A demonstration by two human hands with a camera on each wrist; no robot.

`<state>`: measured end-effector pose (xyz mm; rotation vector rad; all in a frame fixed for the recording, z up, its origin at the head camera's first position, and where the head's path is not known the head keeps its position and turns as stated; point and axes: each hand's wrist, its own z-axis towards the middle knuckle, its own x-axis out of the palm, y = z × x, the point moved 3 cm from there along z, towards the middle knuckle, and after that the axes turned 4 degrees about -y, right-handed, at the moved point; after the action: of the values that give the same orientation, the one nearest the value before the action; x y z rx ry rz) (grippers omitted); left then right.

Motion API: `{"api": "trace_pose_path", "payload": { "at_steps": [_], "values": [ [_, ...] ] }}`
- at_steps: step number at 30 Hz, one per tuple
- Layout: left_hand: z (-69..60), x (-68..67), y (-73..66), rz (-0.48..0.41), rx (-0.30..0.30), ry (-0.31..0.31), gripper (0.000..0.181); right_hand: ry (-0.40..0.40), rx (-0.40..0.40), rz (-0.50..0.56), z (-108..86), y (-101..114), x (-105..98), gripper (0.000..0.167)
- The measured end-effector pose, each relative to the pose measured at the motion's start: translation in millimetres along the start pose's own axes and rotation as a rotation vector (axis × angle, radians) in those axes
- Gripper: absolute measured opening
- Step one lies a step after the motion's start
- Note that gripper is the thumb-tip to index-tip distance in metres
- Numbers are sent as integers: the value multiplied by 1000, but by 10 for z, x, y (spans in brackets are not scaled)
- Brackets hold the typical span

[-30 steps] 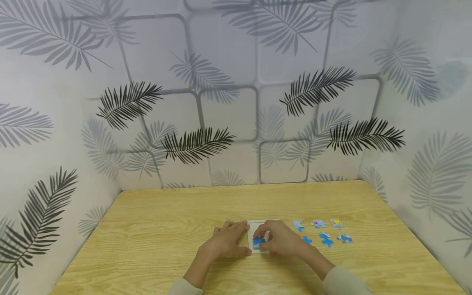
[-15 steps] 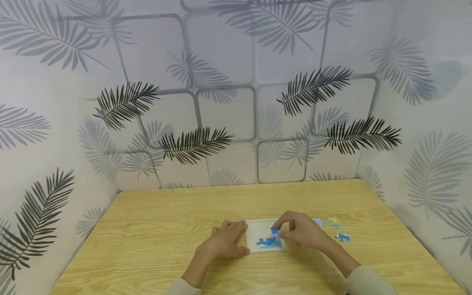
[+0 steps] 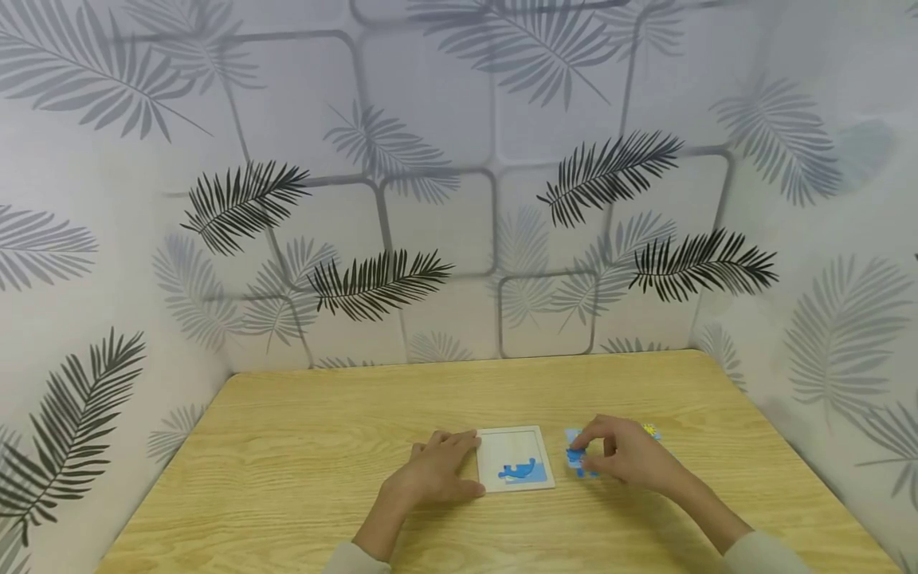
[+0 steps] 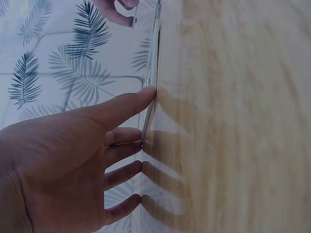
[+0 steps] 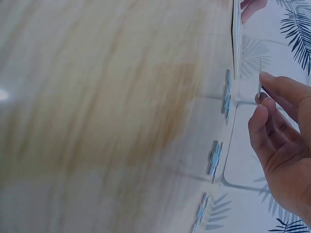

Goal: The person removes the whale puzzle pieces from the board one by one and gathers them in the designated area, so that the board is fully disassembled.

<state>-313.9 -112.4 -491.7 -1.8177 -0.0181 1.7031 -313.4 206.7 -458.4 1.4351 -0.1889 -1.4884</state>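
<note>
A square wooden puzzle tray (image 3: 508,443) lies on the table, with blue puzzle pieces (image 3: 519,470) in its lower right part. My left hand (image 3: 433,470) rests at the tray's left edge, fingers spread. In the left wrist view the thumb (image 4: 141,97) touches the edge and several fingertips touch the table. To the right of the tray, my right hand (image 3: 631,454) pinches a blue puzzle piece (image 3: 575,457) between thumb and fingers. The right wrist view shows this thin piece (image 5: 260,83) edge-on, held above the table.
Loose puzzle pieces lie right of the tray, partly hidden by the right hand. One bears a yellow sun (image 3: 650,430). Several (image 5: 214,159) appear edge-on in the right wrist view. The wood-grain table (image 3: 323,430) meets leaf-patterned walls (image 3: 445,311) at the back and sides.
The right hand has moved right, from over the tray to beside it above the loose pieces, carrying a blue puzzle piece. The left hand has stayed at the tray's edge.
</note>
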Motion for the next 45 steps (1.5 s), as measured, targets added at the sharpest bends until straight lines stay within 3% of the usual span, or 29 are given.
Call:
{"api": "trace_pose_path", "payload": {
  "at_steps": [10,18,31,39,45],
  "values": [
    [-6,5,-11,2,-7,4,73,15,5,-94,-199,-97,-42,17],
    [-10,10,3,-7,3,-4,72,95,-17,9,-330,-135,16,15],
    [-5,-16,-14,-17,0,-8,74,156,-97,28,-344,-69,82,17],
    [0,0,-1,-20,-7,2,74,158,9,209,-253,-62,47,26],
    [-26,-20,-21,-5,-5,0,74,173,70,263,-53,26,164,41]
  ]
}}
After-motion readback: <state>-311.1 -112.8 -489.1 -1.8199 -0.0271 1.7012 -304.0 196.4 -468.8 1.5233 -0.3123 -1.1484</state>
